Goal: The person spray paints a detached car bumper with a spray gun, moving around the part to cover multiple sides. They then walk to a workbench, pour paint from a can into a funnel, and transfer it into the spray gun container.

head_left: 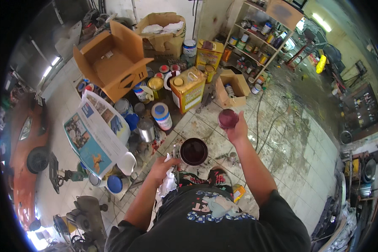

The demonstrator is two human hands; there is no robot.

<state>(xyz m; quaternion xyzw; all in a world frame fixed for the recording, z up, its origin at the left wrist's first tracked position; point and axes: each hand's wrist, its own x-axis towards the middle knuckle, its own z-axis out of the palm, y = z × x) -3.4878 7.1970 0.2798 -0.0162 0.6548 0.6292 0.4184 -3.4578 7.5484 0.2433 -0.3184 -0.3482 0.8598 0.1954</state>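
Orange-red car (24, 172), along the left edge. Shelving rack (275, 56) at upper right, stocked with cans (245, 38). Open cardboard carton (113, 67) at upper left of centre, flaps up; printed sheet (92, 143) below it, left of centre. Yellow rectangular tin (188, 93) above centre, small open carton (221, 93) to its right. Blue-capped white bottle (162, 117) standing lower left of the tin. Round pot (194, 140) near frame centre, dark reddish liquid (193, 153) inside. Left hand (158, 169) just beside the pot's lower left, fingers curled on crumpled white cloth or paper (169, 185); can't tell if it also grips the pot. Right hand (238, 131) right of centre, thumb and fingers round the side of a small round cup (228, 119), maroon on top, contents or lid unclear. Cup is up and right of the pot, apart from it.
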